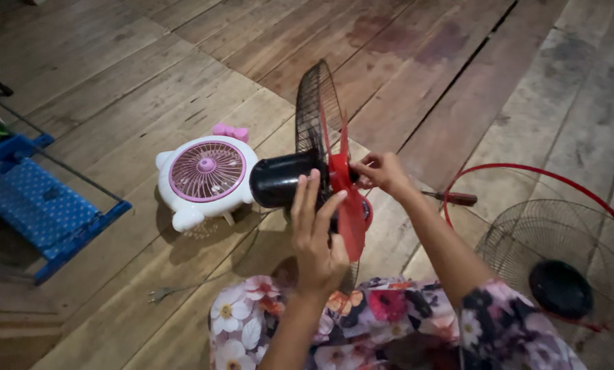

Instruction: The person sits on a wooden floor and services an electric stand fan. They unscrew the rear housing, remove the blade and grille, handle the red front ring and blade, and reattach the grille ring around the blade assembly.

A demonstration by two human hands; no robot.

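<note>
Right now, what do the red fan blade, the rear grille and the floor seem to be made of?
Red fan blade: probably plastic, smooth and slightly translucent. Rear grille: seemingly dark metal wire, thin radial spokes. Floor: worn, unpainted wooden planks with visible grain and seams.

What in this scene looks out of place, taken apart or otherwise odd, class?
The fan is dismantled: its front grille with red rim lies apart on the wooden floor, leaving the red blades bare. A screwdriver lies loose beside it.
</note>
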